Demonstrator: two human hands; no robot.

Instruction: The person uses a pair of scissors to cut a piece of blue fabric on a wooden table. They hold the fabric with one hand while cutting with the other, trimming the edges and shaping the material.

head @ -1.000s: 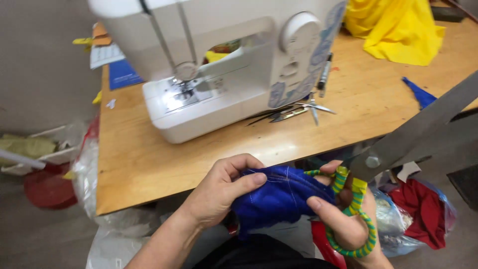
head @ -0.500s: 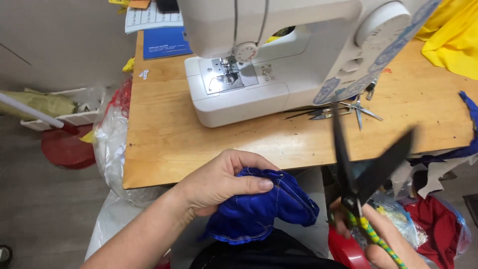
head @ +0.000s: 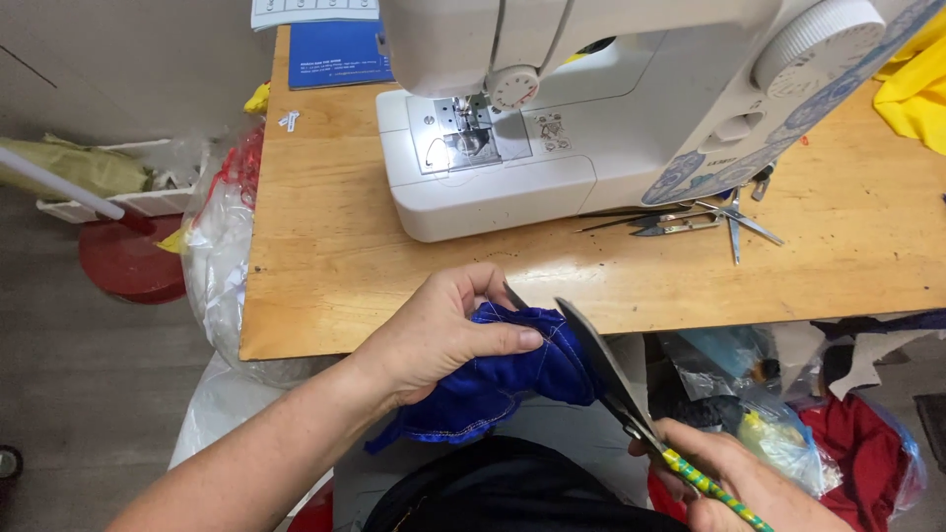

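Scissors [head: 601, 369] now lowered onto blue fabric [head: 503, 379], blades seemingly open, table edge [head: 434, 340] near

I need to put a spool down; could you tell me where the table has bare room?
Bare wood lies left of the sewing machine, from the blue booklet down to the table front edge, and along the front below the machine. It is crowded right of the machine: snips and tweezers, yellow cloth.

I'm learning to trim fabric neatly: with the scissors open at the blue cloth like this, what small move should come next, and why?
Probably close the scissors in one short snip. Their blades stand open right at the edge of the blue cloth, which the left hand pinches bunched by the table edge, while the right hand grips the handles. The thumb lies close to the blades, so keep it back.
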